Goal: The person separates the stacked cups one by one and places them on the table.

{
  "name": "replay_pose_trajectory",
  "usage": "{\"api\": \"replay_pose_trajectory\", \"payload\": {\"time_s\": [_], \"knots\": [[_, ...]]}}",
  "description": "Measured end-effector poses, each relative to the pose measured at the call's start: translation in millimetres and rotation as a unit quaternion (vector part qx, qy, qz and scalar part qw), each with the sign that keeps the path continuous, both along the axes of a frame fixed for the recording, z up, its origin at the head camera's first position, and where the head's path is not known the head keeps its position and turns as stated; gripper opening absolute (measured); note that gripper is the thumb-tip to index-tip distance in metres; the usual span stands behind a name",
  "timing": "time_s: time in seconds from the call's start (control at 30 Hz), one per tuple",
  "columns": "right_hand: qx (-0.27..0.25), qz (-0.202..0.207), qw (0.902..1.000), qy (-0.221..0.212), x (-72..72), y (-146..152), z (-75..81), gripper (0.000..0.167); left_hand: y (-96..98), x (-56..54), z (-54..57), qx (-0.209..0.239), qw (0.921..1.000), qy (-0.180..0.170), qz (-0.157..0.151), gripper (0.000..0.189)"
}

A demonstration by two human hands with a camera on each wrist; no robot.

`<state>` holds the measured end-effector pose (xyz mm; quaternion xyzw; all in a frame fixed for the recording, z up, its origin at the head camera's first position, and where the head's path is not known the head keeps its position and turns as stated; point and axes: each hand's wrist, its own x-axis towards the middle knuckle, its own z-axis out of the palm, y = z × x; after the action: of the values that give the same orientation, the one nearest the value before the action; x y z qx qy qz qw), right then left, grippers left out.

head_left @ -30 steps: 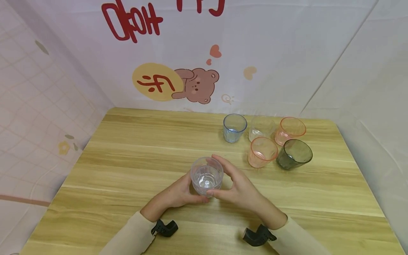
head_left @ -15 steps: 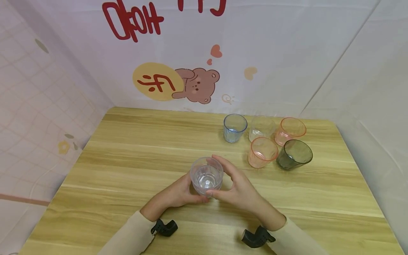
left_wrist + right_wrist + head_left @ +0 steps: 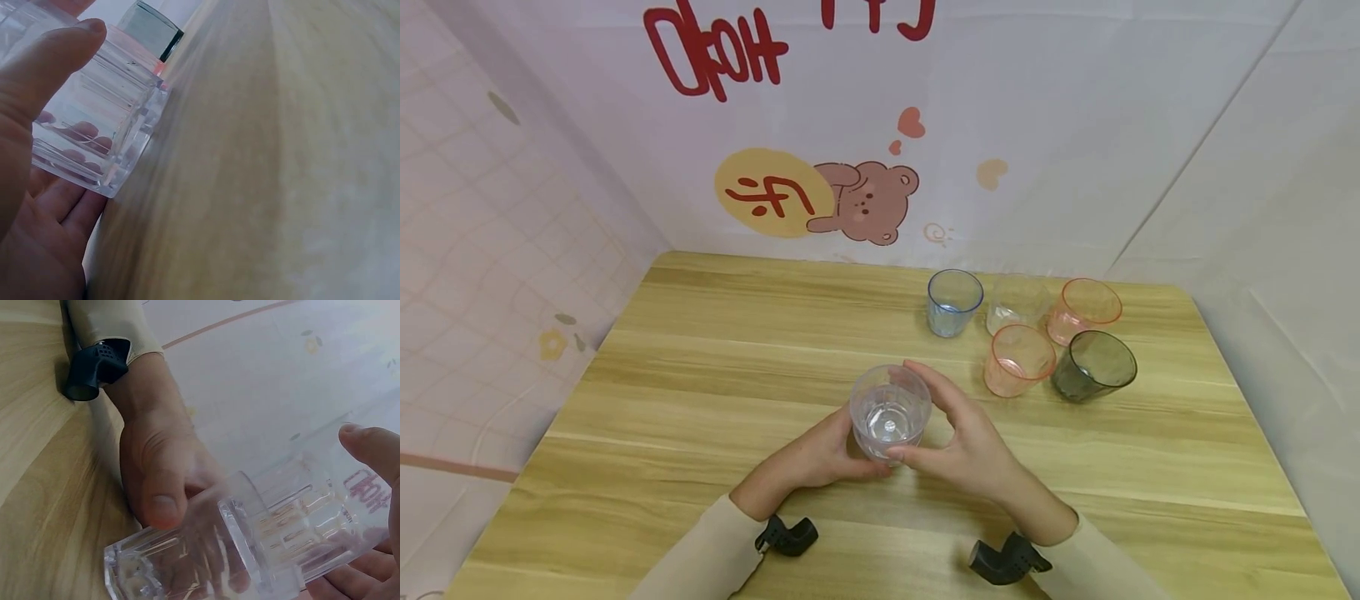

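Observation:
A clear ribbed plastic cup (image 3: 888,411) stands upright near the middle of the wooden table (image 3: 700,375). My left hand (image 3: 820,454) grips its left side, thumb curled along the wall. My right hand (image 3: 958,437) wraps the right side, fingers round the far wall and thumb at the near base. In the left wrist view the cup (image 3: 94,106) fills the upper left with the left hand (image 3: 37,187) curled round it. The right wrist view shows the same cup (image 3: 250,550) close up, held between both hands.
Several cups cluster at the table's back right: a blue one (image 3: 954,302), a clear one (image 3: 1017,303), two pink ones (image 3: 1019,359) (image 3: 1082,310) and a dark grey one (image 3: 1093,364). A white backdrop with a bear sticker (image 3: 865,200) rises behind the table.
The cup has shifted very slightly to the right and my right fingers have closed a little more round its far side. The other cups have not moved.

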<state>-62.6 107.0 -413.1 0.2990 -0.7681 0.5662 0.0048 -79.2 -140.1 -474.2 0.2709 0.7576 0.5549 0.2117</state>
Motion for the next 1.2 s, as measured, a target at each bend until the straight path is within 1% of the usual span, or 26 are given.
{"api": "replay_pose_trajectory", "payload": {"time_s": [0.33,0.5,0.67,0.8,0.93,1.07,1.2], "knots": [[-0.030,0.017,0.9988,0.036,-1.4,5,14.3,0.099,0.0,0.8,0.5,-0.021,0.9995,0.021,0.012,0.107],[-0.038,0.016,0.9977,0.054,-3.9,9,22.2,0.102,0.4,1.3,1.5,-0.023,0.9993,0.025,0.015,0.110],[-0.054,0.016,0.9974,0.046,-5.2,15,31.2,0.104,0.4,2.2,1.0,-0.030,0.9989,0.028,0.020,0.103],[-0.071,0.005,0.9966,0.043,-7.0,19,37.4,0.101,-0.1,2.5,0.2,-0.036,0.9987,0.031,0.021,0.097],[-0.085,-0.008,0.9958,0.034,-8.5,24,40.9,0.101,0.0,1.3,-0.4,-0.039,0.9985,0.033,0.020,0.096],[-0.087,-0.022,0.9957,0.024,-9.1,28,43.5,0.100,0.1,0.3,-0.6,-0.039,0.9985,0.034,0.018,0.097],[-0.100,-0.035,0.9939,0.034,-12.1,31,41.4,0.097,0.0,0.9,-0.7,-0.038,0.9986,0.032,0.019,0.097]]}}
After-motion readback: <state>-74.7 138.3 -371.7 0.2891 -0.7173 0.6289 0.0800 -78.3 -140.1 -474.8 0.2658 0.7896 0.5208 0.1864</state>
